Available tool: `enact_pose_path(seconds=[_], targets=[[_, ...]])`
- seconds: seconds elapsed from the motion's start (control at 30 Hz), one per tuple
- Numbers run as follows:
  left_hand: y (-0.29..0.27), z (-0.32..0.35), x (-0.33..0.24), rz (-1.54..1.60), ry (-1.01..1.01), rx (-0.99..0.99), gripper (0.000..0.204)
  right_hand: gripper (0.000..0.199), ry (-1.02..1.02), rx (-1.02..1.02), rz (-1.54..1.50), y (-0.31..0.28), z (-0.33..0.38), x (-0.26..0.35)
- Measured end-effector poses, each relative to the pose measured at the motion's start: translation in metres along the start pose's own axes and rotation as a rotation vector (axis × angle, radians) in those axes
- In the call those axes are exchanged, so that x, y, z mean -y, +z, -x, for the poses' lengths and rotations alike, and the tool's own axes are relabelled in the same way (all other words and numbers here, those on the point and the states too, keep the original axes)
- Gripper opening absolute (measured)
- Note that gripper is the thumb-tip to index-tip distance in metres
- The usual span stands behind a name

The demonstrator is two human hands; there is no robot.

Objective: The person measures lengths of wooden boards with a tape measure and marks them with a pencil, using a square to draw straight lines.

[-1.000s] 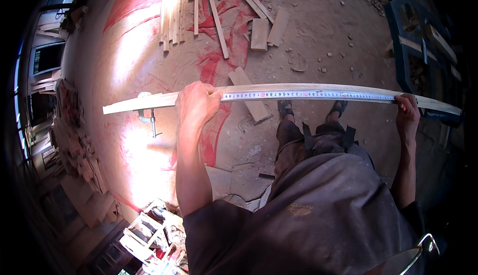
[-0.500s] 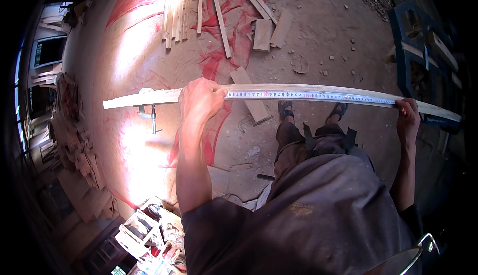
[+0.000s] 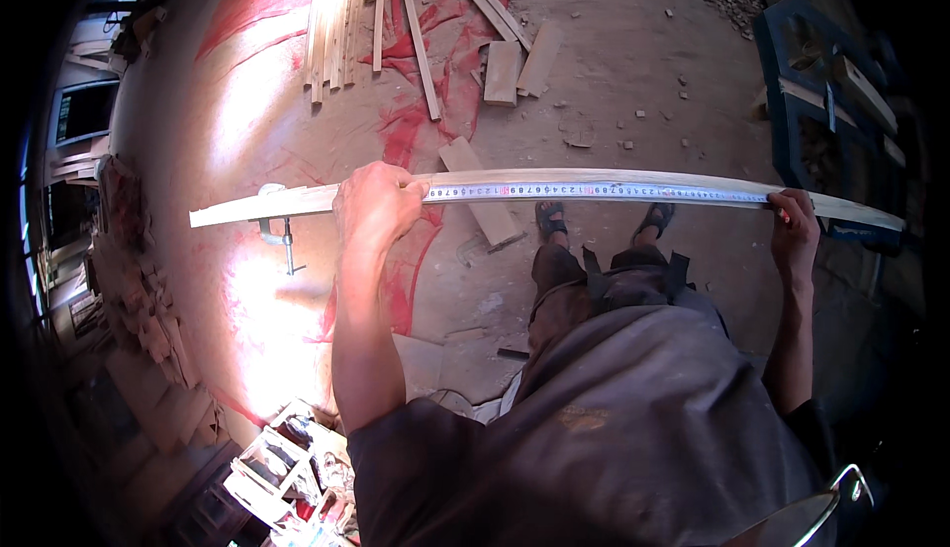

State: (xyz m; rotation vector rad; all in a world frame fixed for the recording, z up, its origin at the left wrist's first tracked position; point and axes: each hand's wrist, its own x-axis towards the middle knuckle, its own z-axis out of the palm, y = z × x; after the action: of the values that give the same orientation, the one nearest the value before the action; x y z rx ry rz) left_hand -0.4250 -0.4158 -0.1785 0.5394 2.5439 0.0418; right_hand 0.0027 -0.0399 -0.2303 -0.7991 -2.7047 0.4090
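A long pale wooden strip [image 3: 554, 176] runs across in front of me, level with my waist. Along its near side stretches a white tape measure blade [image 3: 614, 191], taut between my hands. My left hand [image 3: 379, 207] is closed over the strip and the blade's left end. At the far end of the blade, my right hand [image 3: 795, 232] has its fingers closed on blade and strip; a small red spot shows between them, too small to name. Left of my left hand, a metal G-clamp [image 3: 287, 235] sits on the strip, its screw hanging below.
Several wooden strips [image 3: 381, 12] lie on a red sheet [image 3: 396, 131] on the floor ahead. Short boards [image 3: 503, 74] lie beside them. A dark blue frame [image 3: 777, 92] stands at right. Wood offcuts [image 3: 148, 290] are heaped at left, and a cluttered crate [image 3: 272, 468] is at lower left.
The strip, the clamp and both hands sit slightly farther left in view, as does the whole scene. Both hands keep their hold, and the blade stays stretched.
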Motion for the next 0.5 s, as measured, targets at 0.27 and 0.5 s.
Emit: enact_pose_path(seconds=[0.27,0.5], targets=[[0.004,0.001,0.002,-0.013,0.053,-0.069,0.022,0.024,0.081,-0.058,-0.024,-0.018,0.004,0.004],[0.007,-0.001,0.008,-0.029,0.111,-0.078,0.027,0.041,0.290,-0.373,-0.758,-0.045,-0.013,0.009]])
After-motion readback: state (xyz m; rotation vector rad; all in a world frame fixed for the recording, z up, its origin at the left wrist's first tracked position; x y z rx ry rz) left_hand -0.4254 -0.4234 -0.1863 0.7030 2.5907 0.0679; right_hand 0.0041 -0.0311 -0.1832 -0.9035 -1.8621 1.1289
